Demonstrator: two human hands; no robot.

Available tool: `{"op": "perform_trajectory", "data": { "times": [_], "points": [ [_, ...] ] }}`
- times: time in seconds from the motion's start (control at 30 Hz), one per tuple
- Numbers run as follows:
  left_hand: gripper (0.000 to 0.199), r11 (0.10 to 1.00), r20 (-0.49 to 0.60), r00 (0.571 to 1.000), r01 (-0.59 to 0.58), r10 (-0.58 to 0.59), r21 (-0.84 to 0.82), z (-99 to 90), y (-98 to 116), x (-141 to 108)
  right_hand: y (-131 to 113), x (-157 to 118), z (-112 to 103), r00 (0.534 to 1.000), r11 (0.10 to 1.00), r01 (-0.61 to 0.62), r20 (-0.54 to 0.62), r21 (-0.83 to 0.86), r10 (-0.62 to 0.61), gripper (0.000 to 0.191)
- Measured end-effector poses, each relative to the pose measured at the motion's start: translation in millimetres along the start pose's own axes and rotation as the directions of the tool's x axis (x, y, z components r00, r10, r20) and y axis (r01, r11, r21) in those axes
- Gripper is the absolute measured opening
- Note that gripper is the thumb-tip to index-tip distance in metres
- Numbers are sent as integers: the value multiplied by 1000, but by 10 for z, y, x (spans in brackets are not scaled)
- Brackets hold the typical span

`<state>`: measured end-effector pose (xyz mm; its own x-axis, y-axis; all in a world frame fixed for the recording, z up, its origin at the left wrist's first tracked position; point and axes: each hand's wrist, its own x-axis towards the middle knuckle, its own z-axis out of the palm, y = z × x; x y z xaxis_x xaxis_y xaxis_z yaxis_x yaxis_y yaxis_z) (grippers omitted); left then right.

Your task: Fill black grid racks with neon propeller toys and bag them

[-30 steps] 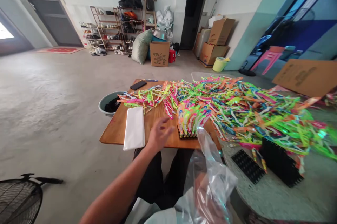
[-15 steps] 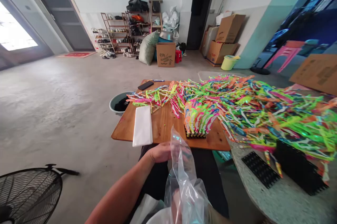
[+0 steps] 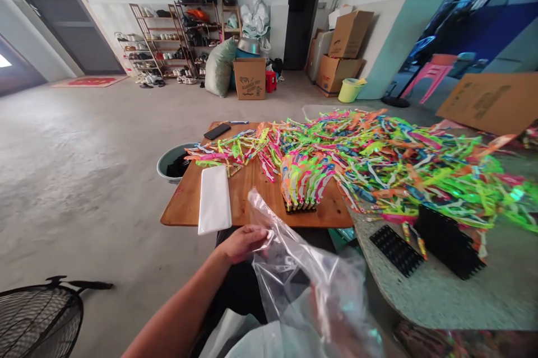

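Observation:
A clear plastic bag (image 3: pixel 294 251) spreads over my lap, its narrow upper end near the wooden table's front edge. My left hand (image 3: pixel 246 241) pinches the bag's left side between thumb and fingers. Behind the film at the lower right, my right hand (image 3: pixel 332 313) is blurred, and its fingers cannot be made out. Beyond the bag, a bundle of colourful plastic pieces (image 3: pixel 305 181) stands upright in a black holder (image 3: pixel 300 208) on the wooden table (image 3: pixel 180 207). Left of it lies a stack of white film (image 3: pixel 214 199).
Loose colourful pieces (image 3: pixel 399 162) form a large heap at the right. Black perforated trays (image 3: pixel 396 250) lie on the grey table (image 3: pixel 474 307). A phone (image 3: pixel 217 131) rests on the wooden table's far left. A fan (image 3: pixel 37 319) stands at the lower left.
The bag has swung open towards the right, with my right hand moving rightward behind it. My left hand now shows pinched on its left side. The whole view has shifted slightly.

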<state>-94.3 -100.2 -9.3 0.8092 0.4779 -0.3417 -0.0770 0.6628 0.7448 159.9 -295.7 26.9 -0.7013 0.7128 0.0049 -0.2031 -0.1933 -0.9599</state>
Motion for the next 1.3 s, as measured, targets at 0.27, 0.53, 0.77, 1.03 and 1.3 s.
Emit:
{"op": "perform_trajectory", "data": {
  "times": [0.27, 0.53, 0.77, 1.03, 1.3],
  "points": [
    [51, 943, -272, 943, -101, 192, 317, -277, 428, -671, -78, -154, -712, 182, 773, -603, -977, -197, -107, 34],
    [52, 702, -515, 678, -3, 525, 712, 279, 480, -625, -610, 1027, 218, 616, 568, -200, -553, -799, -561, 13],
    [33, 232, -189, 615, 10, 765, 973, 485, 453, -732, -530, 1762, 166, 756, 831, -158, -606, -534, -246, 26],
    [44, 577, -433, 681, 20, 590, 816, 184, 588, -1020, -350, 1746, -179, 713, 773, -226, -642, -593, -284, 17],
    [40, 818, -816, 332, -510, 473, 266, -38, 906, -975, -75, 1785, -579, 515, 430, -625, -758, -652, -400, 16]
  ]
}}
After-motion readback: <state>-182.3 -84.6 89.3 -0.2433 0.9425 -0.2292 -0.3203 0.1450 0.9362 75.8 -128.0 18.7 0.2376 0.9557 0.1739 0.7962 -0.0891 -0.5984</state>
